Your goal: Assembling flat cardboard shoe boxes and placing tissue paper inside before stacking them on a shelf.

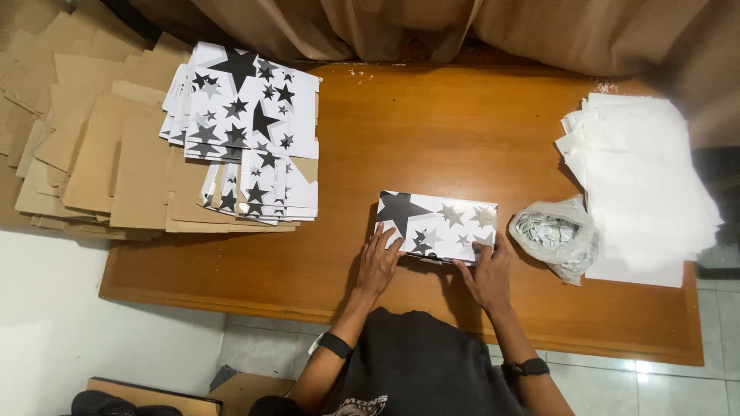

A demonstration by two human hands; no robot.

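A white box (443,223) printed with black and silver stars lies on the wooden table (432,131) in front of me. My left hand (379,260) rests flat against its near left corner, fingers spread on the star print. My right hand (486,273) presses the box's near right edge, fingers curled onto it. Both hands touch the box at once. A black band sits on each wrist.
A stack of flat star-printed cartons (247,131) lies at the far left on piled brown cardboard sheets (100,146). White paper sheets (640,177) are stacked at the right, with a clear plastic bag (556,235) of small items beside them. A curtain (432,27) hangs behind.
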